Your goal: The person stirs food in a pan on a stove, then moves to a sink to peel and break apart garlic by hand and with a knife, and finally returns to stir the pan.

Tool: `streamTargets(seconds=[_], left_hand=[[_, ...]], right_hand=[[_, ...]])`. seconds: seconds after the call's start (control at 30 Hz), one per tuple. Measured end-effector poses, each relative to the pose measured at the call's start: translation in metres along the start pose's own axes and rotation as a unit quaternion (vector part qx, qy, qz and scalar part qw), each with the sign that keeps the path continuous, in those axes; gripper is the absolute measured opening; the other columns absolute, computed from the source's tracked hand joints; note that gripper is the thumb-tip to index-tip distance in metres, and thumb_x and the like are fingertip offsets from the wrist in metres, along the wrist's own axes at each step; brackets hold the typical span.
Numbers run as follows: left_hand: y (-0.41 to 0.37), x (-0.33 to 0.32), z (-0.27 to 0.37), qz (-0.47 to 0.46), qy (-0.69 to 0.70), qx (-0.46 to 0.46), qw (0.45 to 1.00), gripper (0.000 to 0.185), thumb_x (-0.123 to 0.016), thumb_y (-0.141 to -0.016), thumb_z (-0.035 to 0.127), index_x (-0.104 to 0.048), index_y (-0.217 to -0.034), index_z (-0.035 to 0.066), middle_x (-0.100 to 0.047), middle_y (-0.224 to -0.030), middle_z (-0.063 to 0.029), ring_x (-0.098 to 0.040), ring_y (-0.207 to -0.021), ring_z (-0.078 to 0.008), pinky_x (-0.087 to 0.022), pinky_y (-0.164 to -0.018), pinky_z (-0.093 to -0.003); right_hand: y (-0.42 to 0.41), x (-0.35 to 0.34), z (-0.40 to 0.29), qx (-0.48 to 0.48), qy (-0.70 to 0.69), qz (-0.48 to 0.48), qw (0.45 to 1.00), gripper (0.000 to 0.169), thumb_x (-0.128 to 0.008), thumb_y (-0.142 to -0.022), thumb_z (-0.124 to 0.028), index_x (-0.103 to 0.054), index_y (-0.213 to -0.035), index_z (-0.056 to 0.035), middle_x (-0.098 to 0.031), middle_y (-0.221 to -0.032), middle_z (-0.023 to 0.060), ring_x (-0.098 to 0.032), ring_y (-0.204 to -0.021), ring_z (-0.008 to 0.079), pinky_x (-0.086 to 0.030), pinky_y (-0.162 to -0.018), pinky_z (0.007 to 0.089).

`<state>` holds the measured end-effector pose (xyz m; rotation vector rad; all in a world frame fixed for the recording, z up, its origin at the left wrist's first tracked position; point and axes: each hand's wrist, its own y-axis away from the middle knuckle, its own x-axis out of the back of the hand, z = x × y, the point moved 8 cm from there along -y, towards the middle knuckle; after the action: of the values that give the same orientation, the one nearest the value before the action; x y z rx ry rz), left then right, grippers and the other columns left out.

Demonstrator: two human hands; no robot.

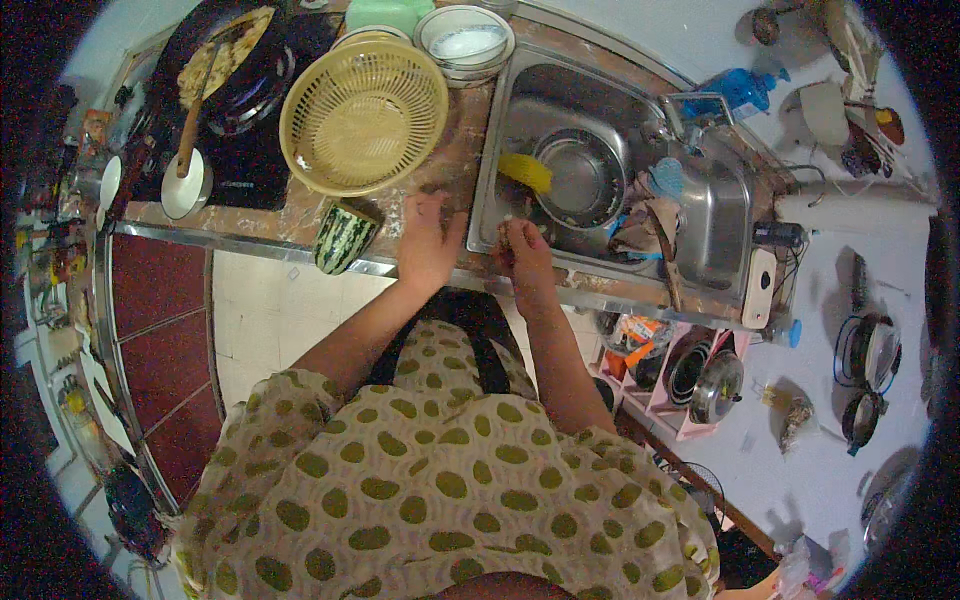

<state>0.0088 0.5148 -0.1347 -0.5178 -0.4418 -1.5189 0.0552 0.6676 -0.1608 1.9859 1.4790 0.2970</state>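
Note:
My left hand rests palm down over the brown countertop, left of the sink, thumb spread and nothing visible in it. My right hand hovers at the sink's front left corner with its fingers curled; whether they hold something is hidden. Left of my left hand lies a cut piece of green striped squash at the counter edge. Behind it a yellow slotted plastic basket is tilted toward me. In the steel sink sit a round metal pot and a yellow sponge or cloth.
A wok with yellowish food and a wooden-handled spatula stands on the black cooktop, near a white bowl. Stacked bowls are behind the basket. Wet cloths lie over the sink's divider. A pink rack holds pots below.

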Motion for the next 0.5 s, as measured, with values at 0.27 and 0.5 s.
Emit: streamTargets(seconds=[0.27, 0.5], left_hand=[[-0.011, -0.018, 0.035, -0.121, 0.059, -0.025, 0.991, 0.026, -0.046, -0.088, 0.028, -0.047, -0.083, 0.002, -0.055, -0.079, -0.0184, -0.054, -0.075, -0.0388, -0.042, -0.064, -0.0439], [-0.004, -0.023, 0.067, -0.047, 0.071, -0.045, 0.995, 0.020, -0.042, -0.090, 0.018, -0.046, -0.081, 0.001, -0.054, -0.076, -0.0181, -0.053, -0.073, -0.0377, -0.041, -0.064, -0.0424]], right_hand=[[-0.030, -0.013, -0.015, 0.156, 0.178, -0.035, 0.971, 0.023, -0.041, -0.091, -0.023, -0.048, -0.090, -0.0017, -0.055, -0.077, 0.0106, -0.053, -0.066, 0.0169, -0.044, -0.059, 0.0331], [-0.002, -0.015, -0.061, 0.195, 0.229, -0.055, 0.952, 0.020, -0.038, -0.093, -0.022, -0.043, -0.088, -0.0040, -0.049, -0.072, 0.0061, -0.047, -0.063, 0.0133, -0.041, -0.056, 0.0293]])
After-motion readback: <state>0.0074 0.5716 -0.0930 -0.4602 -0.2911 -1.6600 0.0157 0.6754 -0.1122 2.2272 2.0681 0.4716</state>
